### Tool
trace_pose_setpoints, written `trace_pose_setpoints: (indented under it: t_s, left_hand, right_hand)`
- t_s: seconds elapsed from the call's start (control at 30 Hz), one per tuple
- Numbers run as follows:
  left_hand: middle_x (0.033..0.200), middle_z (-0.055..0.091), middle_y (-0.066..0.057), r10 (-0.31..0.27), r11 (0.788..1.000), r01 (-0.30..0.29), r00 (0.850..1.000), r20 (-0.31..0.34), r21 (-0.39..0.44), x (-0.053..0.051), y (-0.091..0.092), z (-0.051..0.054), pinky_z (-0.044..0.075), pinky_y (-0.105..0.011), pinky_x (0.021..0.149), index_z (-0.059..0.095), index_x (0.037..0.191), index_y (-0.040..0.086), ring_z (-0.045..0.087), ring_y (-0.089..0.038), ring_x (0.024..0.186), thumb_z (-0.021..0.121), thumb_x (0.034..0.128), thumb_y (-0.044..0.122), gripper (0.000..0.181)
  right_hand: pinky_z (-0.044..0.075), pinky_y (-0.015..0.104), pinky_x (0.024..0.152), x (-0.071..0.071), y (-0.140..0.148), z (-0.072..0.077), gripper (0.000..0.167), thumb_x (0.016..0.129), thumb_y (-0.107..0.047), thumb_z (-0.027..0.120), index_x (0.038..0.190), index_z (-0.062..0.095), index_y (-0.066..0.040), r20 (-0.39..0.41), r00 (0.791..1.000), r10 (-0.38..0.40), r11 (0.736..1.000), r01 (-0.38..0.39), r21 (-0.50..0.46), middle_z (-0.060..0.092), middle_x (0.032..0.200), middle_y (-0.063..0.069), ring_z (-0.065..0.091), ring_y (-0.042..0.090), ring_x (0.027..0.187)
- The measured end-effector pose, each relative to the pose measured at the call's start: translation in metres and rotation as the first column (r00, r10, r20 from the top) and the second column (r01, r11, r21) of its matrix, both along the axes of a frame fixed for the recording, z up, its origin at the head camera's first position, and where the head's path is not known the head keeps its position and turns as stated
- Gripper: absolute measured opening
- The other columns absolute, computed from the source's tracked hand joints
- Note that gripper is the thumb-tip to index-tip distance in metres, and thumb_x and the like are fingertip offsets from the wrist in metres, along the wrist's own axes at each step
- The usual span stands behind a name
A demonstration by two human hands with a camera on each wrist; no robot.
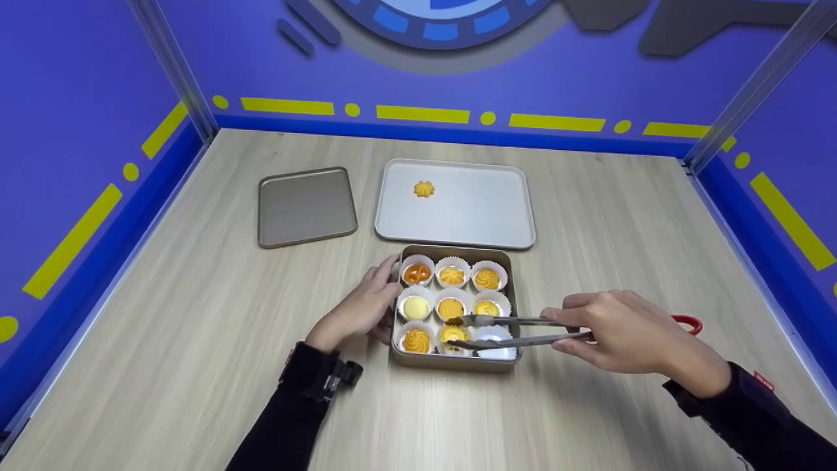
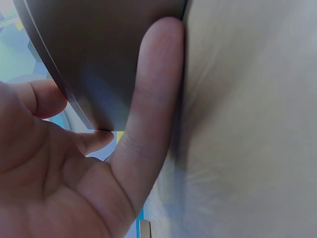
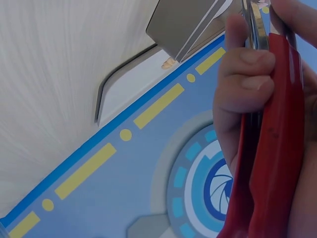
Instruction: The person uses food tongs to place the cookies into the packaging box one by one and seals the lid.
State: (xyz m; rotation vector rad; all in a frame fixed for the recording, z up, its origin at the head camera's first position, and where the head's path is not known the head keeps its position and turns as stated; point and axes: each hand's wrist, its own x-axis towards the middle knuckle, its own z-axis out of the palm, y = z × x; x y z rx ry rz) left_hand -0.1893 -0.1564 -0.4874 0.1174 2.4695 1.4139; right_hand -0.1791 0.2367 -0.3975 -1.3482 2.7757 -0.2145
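Note:
Metal tongs [image 1: 523, 341] with red handles [image 3: 280, 134] are gripped by my right hand [image 1: 621, 333], fingers curled round them. Their tips are apart over the front of a square tin [image 1: 451, 363], one on either side of the front-middle cookie [image 1: 453, 333]; whether they touch it I cannot tell. Paper cups in the tin hold cookies, such as a pale round one [image 1: 416, 307] and a swirled one [image 1: 416, 341]. Only white shows in the front-right cup [image 1: 495, 352], partly behind the tongs. My left hand [image 1: 363, 304] rests against the tin's left side [image 2: 99, 64], one finger stretched along its lower edge.
Behind the tin lies a white tray [image 1: 484, 203] with one flower-shaped cookie [image 1: 424, 189] on it. A flat grey-brown lid or tray [image 1: 306, 208] lies at the back left. Blue panels [image 1: 418, 85] enclose the table's back and sides.

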Motion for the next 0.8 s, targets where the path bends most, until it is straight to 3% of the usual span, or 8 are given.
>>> trace_pose_setpoints:
  t_s: [0.3, 0.4, 0.47, 0.57, 0.8]
  left_hand:
    - [0.152, 0.042, -0.016, 0.005, 1.000, -0.005, 1.000, 0.010, -0.004, -0.0001, 0.0010, -0.0004, 0.063, -0.039, 0.063, 0.015, 0.173, 0.023, 0.055, -0.042, 0.126, 0.041, 0.1115, 0.033, 0.067]
    - [0.152, 0.044, -0.017, -0.001, 1.000, 0.001, 1.000, -0.015, -0.025, -0.0002, 0.0006, -0.0003, 0.064, -0.047, 0.084, 0.016, 0.172, 0.022, 0.052, -0.042, 0.131, 0.040, 0.1113, 0.033, 0.067]
    - [0.151, 0.045, -0.018, -0.008, 0.999, 0.007, 0.999, -0.042, -0.042, -0.0007, 0.0001, -0.0005, 0.055, -0.054, 0.104, 0.018, 0.172, 0.020, 0.051, -0.041, 0.135, 0.040, 0.1107, 0.032, 0.066]
    - [0.149, 0.046, -0.019, -0.016, 0.998, 0.012, 0.997, -0.076, -0.060, -0.0014, -0.0008, -0.0008, 0.038, -0.056, 0.121, 0.020, 0.171, 0.017, 0.049, -0.039, 0.136, 0.041, 0.1097, 0.031, 0.066]
    - [0.146, 0.048, -0.018, -0.016, 0.998, 0.012, 0.997, -0.078, -0.059, -0.0012, -0.0009, -0.0006, 0.040, -0.056, 0.120, 0.021, 0.171, 0.017, 0.051, -0.039, 0.134, 0.041, 0.1085, 0.031, 0.067]
  right_hand:
    - [0.040, 0.018, 0.055, 0.0008, -0.0021, 0.0013, 0.035, 0.096, -0.036, 0.079, 0.125, 0.080, -0.016, 0.029, 0.999, -0.024, 0.999, 0.024, 0.026, 0.064, 0.087, -0.013, 0.044, -0.004, 0.063]
    - [0.040, 0.018, 0.055, 0.0006, -0.0028, 0.0019, 0.035, 0.095, -0.036, 0.080, 0.125, 0.080, -0.017, 0.025, 0.999, -0.020, 1.000, 0.019, 0.024, 0.063, 0.086, -0.013, 0.044, -0.004, 0.063]
    - [0.040, 0.017, 0.055, 0.0004, -0.0031, 0.0021, 0.035, 0.095, -0.035, 0.081, 0.124, 0.081, -0.017, 0.019, 1.000, -0.015, 1.000, 0.015, 0.019, 0.062, 0.085, -0.014, 0.044, -0.004, 0.062]
    - [0.040, 0.017, 0.054, 0.0001, -0.0034, 0.0023, 0.034, 0.094, -0.034, 0.081, 0.123, 0.081, -0.017, 0.013, 1.000, -0.009, 1.000, 0.008, 0.016, 0.060, 0.083, -0.014, 0.044, -0.005, 0.062]
    - [0.041, 0.017, 0.055, 0.0007, -0.0047, 0.0029, 0.034, 0.094, -0.035, 0.081, 0.123, 0.080, -0.017, 0.026, 1.000, -0.014, 0.999, 0.013, 0.029, 0.063, 0.086, -0.014, 0.045, -0.005, 0.062]
